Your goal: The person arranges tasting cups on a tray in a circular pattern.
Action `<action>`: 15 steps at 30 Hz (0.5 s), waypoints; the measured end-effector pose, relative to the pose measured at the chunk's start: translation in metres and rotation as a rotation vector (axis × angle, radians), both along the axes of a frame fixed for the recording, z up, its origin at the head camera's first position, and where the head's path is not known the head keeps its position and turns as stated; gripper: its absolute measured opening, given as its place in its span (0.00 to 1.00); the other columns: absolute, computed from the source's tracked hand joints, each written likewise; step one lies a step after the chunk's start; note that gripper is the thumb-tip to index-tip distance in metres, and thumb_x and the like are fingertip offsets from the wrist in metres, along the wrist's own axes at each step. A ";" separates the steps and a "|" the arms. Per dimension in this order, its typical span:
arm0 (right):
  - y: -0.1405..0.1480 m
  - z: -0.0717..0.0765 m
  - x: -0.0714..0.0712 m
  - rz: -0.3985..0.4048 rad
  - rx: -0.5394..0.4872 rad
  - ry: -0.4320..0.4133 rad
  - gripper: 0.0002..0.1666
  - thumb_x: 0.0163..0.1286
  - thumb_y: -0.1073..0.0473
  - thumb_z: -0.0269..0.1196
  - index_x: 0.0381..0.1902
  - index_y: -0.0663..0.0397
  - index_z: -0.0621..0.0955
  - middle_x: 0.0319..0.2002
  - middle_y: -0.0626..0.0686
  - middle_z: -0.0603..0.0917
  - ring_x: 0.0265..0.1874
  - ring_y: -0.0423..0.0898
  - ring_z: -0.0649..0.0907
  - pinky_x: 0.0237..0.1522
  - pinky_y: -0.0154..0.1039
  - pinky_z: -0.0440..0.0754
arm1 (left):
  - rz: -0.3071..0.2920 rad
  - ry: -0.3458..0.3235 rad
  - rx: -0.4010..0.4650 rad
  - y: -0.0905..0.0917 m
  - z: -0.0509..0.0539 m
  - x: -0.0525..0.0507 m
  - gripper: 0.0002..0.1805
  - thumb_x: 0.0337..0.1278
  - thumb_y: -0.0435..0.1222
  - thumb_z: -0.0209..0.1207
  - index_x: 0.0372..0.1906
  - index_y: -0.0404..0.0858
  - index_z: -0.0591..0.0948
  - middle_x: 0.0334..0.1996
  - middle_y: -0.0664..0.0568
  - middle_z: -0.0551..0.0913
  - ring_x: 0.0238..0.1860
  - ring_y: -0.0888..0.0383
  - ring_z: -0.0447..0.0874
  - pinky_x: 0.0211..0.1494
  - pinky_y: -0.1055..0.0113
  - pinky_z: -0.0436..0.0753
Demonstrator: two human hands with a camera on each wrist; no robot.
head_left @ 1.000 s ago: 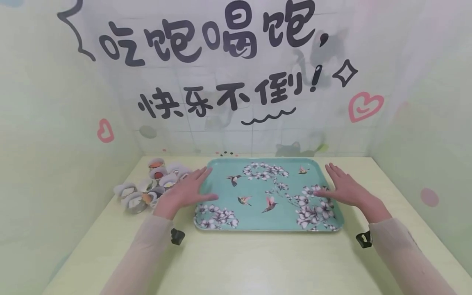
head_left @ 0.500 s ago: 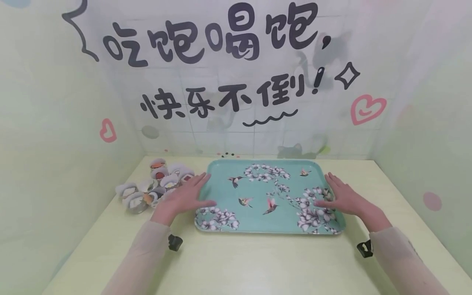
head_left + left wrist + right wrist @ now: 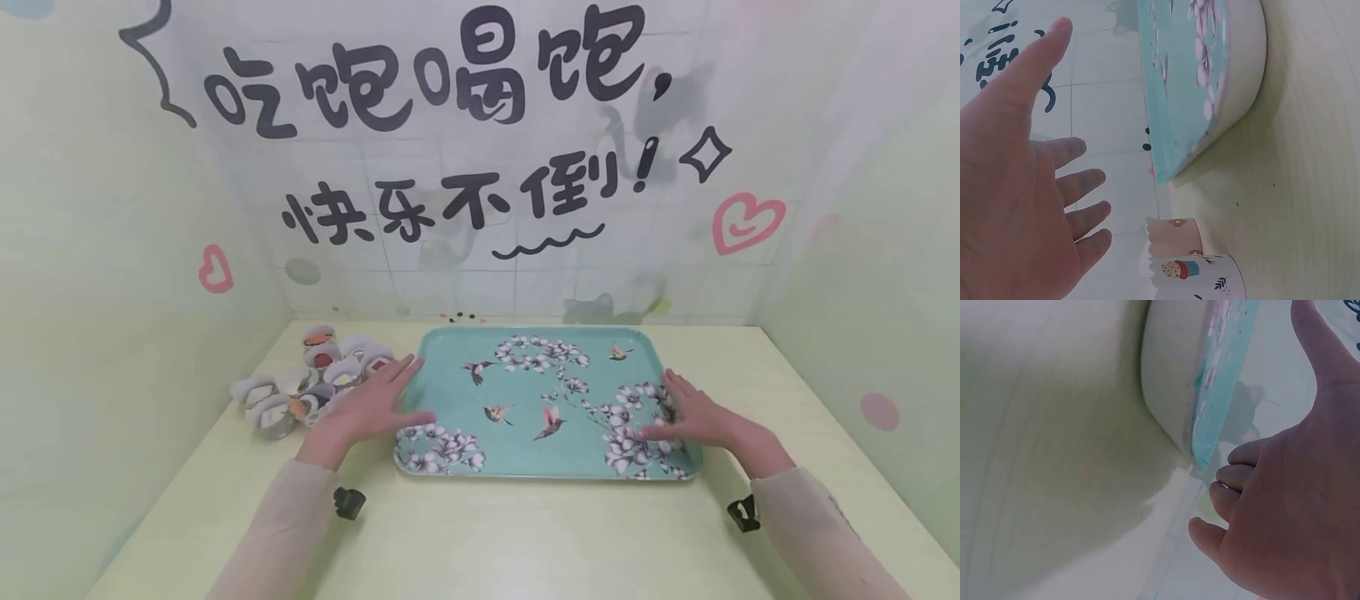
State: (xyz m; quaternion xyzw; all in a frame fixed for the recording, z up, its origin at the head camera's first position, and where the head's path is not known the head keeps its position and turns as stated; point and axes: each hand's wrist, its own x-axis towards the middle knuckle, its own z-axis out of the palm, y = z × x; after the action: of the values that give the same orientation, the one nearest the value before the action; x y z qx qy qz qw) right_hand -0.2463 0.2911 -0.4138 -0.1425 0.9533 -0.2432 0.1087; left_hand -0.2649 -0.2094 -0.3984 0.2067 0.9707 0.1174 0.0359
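Note:
A turquoise tray (image 3: 517, 454) printed with white blossoms and small birds lies on the pale table. At its left side hovers my left hand (image 3: 367, 412), fingers straight and thumb out over the tray's edge. My right hand (image 3: 701, 419) is held in much the same way at the right side. In the left wrist view a gap shows between the hand (image 3: 1019, 169) and the tray's side wall (image 3: 1249, 56). The right wrist view shows the fingers loosely bent beside the tray wall (image 3: 1175, 375), holding nothing. Whether any fingertip touches the rim I cannot tell.
Several paper cups (image 3: 273, 417) with scalloped rims and small contents stand clustered left of the tray, close to my left hand. One white cup (image 3: 1194, 278) carries a cupcake print. A printed curtain (image 3: 517, 292) hangs behind the table (image 3: 510, 542).
Both hands have drifted slightly nearer to me along the tray's sides, fingers still spread. The tray looks to be in the same place; the head view has tilted a little.

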 end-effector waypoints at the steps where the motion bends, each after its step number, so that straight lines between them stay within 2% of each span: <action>1: 0.000 -0.001 0.000 0.000 -0.002 -0.011 0.74 0.56 0.36 0.71 0.73 0.82 0.44 0.74 0.80 0.43 0.73 0.78 0.46 0.71 0.75 0.47 | 0.003 0.004 -0.001 0.000 0.000 0.000 0.56 0.56 0.70 0.54 0.80 0.44 0.51 0.81 0.42 0.49 0.79 0.36 0.47 0.75 0.35 0.60; 6: -0.001 -0.004 -0.001 0.003 -0.002 -0.042 0.74 0.56 0.36 0.72 0.73 0.83 0.45 0.74 0.81 0.43 0.73 0.78 0.46 0.71 0.74 0.49 | 0.015 0.027 -0.017 0.000 0.002 0.002 0.56 0.55 0.71 0.54 0.80 0.45 0.50 0.81 0.43 0.49 0.80 0.35 0.43 0.76 0.34 0.57; 15: 0.000 -0.011 -0.001 0.027 -0.027 -0.041 0.77 0.52 0.37 0.74 0.71 0.86 0.44 0.72 0.84 0.41 0.72 0.80 0.45 0.71 0.74 0.48 | 0.029 0.055 -0.007 0.000 0.008 0.009 0.56 0.55 0.71 0.54 0.80 0.44 0.51 0.81 0.44 0.49 0.80 0.36 0.43 0.76 0.34 0.58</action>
State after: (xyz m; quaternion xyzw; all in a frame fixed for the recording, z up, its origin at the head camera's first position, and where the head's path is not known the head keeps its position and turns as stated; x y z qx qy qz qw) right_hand -0.2477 0.2907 -0.4244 -0.1517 0.9455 -0.2575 0.1293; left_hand -0.2555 -0.2095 -0.3902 0.1956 0.9746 0.1089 0.0082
